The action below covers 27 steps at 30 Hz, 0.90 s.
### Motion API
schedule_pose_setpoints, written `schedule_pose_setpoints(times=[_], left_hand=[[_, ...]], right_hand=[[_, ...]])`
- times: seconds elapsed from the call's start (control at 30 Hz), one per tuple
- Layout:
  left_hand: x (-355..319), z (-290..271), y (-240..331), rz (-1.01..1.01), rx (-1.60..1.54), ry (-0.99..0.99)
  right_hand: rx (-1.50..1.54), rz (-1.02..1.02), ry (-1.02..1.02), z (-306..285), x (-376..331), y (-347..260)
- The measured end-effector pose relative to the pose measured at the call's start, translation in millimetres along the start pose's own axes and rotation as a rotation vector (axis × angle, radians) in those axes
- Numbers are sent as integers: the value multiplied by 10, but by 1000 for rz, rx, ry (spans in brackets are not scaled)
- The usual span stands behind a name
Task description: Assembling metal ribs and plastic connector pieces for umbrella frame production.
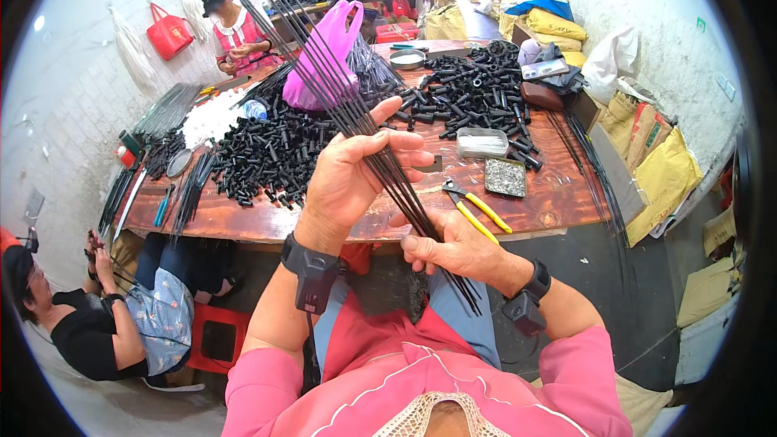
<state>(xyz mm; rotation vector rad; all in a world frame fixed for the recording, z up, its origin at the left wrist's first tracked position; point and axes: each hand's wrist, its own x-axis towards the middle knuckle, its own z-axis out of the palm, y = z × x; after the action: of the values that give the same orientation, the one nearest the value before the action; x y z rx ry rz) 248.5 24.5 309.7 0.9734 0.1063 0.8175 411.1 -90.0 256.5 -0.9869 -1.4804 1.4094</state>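
Observation:
A bundle of long, thin black rods (410, 205) slants across my front, its far ends raised over the table and its near ends over my lap. Around the middle of the bundle is my left hand (341, 186), the rods lying between thumb and palm with the fingers loosely spread behind. Lower down, my right hand (473, 252) has its fingers curled round the rods near their lower ends. Yellow-handled pliers (477, 212) lie on the table just beyond my right hand. Close by are a square tin of small metal bits (505, 178) and a clear box of thin pins (482, 144).
Heaps of short black tubular parts (279, 150) cover the wooden table (550, 198). A purple plastic bag (301, 91) stands behind the rods. More rods (603, 170) overhang the right edge. One person (105, 307) sits at left; another (243, 36) works across the table.

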Motion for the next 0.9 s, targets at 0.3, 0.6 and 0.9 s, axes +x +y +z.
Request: schedule_pose_setpoints(times=[0.3, 0.6, 0.9], left_hand=[[261, -80, 20, -58, 43, -34], [292, -33, 13, -102, 81, -98], [441, 37, 47, -140, 218, -219]], right_hand=[[206, -78, 13, -96, 88, 116], [195, -67, 3, -134, 118, 107], [306, -129, -183, -210, 172, 16]])
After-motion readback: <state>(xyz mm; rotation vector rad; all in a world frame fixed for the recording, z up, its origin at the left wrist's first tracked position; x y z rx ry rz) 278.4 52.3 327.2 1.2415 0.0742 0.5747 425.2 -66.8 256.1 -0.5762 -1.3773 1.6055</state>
